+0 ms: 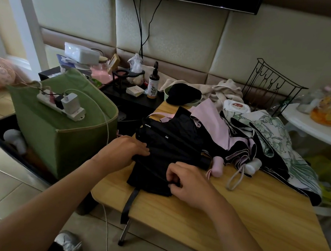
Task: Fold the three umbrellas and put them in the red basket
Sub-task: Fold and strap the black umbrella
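A black umbrella [170,145] lies collapsed on the wooden table [243,217], its strap hanging over the front edge. My left hand [124,148] presses flat on its left side. My right hand [189,184] pinches a fold of its black cloth near the front. Behind it lie a pink umbrella [221,127] with a pink handle and a white umbrella with green leaf print [275,136], both loosely spread. No red basket is in view.
A green fabric box [62,123] with a power strip on top stands left of the table. A black shelf with a bottle [153,83] and clutter sits behind. A wire rack [272,87] and a white round table [317,129] are at the right.
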The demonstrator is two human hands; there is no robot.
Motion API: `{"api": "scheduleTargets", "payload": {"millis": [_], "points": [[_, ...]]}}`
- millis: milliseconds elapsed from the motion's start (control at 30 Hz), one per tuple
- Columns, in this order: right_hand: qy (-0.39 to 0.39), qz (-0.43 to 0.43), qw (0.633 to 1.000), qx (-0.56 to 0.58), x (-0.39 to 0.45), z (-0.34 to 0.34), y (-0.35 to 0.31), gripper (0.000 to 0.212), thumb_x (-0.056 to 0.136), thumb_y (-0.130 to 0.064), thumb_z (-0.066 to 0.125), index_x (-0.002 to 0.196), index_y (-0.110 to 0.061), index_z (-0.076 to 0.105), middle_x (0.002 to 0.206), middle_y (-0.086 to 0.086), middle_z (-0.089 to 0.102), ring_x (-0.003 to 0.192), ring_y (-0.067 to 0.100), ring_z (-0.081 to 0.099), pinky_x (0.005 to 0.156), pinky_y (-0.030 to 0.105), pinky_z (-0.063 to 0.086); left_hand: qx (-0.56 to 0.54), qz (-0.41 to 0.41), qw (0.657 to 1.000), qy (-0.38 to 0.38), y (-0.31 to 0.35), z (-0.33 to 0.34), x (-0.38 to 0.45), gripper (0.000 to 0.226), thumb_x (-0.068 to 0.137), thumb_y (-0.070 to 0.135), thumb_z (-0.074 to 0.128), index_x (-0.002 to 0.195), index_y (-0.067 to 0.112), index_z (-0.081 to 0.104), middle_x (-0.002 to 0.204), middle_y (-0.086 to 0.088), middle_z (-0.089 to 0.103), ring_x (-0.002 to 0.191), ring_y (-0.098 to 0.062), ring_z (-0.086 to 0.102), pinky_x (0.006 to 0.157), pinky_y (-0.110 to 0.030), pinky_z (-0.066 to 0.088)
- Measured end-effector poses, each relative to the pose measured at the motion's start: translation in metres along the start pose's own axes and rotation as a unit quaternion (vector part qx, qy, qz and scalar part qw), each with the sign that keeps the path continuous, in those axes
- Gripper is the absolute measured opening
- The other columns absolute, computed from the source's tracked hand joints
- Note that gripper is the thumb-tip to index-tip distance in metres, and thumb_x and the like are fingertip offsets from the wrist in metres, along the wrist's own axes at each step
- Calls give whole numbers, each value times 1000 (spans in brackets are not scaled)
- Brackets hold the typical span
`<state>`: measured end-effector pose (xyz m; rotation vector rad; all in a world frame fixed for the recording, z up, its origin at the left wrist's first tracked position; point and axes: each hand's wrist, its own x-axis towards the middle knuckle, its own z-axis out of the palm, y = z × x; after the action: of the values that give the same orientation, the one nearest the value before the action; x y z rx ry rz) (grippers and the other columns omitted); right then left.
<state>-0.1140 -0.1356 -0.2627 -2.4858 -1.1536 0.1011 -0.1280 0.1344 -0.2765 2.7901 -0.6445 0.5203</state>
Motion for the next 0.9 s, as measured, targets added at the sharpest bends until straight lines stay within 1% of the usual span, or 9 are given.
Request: {"api": "scheduleTargets", "payload": {"millis": [100, 233, 300, 367, 433, 500, 600, 767, 900], "points": [[-22, 11, 999, 21, -1, -1, 2, 8, 89, -33, 67, 89, -30, 59, 92, -11, 54, 83, 5, 53, 75, 32, 50, -30, -59, 996, -57, -1, -1, -1, 73, 73, -22, 53, 130, 20, 69, 137, 3, 65, 136, -11, 52, 124, -33, 28], [-8, 35, 998, 42, 0, 3, 2, 18, 98, -41, 58, 90, -27, 67, 89, -11, 57, 83, 6, 54, 77, 34, 51, -200, -163, 965, -50, 8, -10, -2, 52, 95, -8, 43, 132, 19, 68, 138, 3, 63, 133, -1, 49, 118, -24, 35], [-6, 46, 998, 41, 1, 4, 2, 17, 99, -39, 57, 91, -27, 67, 90, -12, 57, 86, 6, 54, 80, 35, 51, -289, -201, 936, -20, 16, -11, -1, 43, 102, 3, 41, 133, 18, 67, 129, 5, 67, 126, -1, 55, 114, -29, 42], [-13, 50, 998, 38, 2, 3, 1, 10, 96, -36, 63, 91, -28, 67, 90, -12, 58, 85, 5, 55, 79, 34, 51, -237, -200, 951, -19, 19, -7, -1, 36, 105, 27, 46, 137, 21, 62, 127, 7, 64, 124, -6, 55, 111, -38, 45], [-23, 59, 997, 46, 3, 2, 0, 8, 91, -33, 71, 90, -27, 66, 89, -11, 60, 80, 5, 57, 76, 31, 52, -71, -169, 979, -86, 18, 0, -3, 55, 98, 55, 48, 146, 29, 49, 134, 6, 47, 130, -14, 42, 115, -45, 36], [-35, 78, 994, 62, 4, 0, -1, 12, 87, -31, 76, 91, -25, 66, 85, -9, 63, 76, 6, 59, 71, 27, 51, 14, -173, 973, -154, 16, 5, -7, 71, 91, 68, 44, 154, 39, 30, 140, 2, 29, 137, -22, 28, 120, -50, 25], [-31, 99, 990, 93, 3, -5, -1, 14, 87, -32, 77, 91, -24, 66, 79, -9, 64, 71, 3, 59, 66, 21, 49, 28, -203, 953, -222, 15, 8, -12, 75, 92, 76, 31, 157, 52, 1, 160, -6, 8, 150, -31, 10, 123, -55, 13], [168, 145, 970, 95, 8, -11, 10, 5, 94, -27, 69, 95, -28, 64, 95, -14, 59, 76, 2, 60, 70, 15, 45, 25, -219, 928, -301, 17, 3, -15, 75, 92, 78, 22, 152, 56, -19, 167, 1, -24, 155, -24, -16, 125, -53, -6], [271, 264, 891, 252, 18, -23, 22, 31, 96, -21, 64, 126, -27, 59, 123, -10, 56, 71, 7, 70, 76, 30, 60, 25, -217, 924, -315, 18, 1, -14, 95, 68, 92, 8, 150, 57, -22, 167, 0, -24, 155, -23, -20, 124, -55, -8]]}}
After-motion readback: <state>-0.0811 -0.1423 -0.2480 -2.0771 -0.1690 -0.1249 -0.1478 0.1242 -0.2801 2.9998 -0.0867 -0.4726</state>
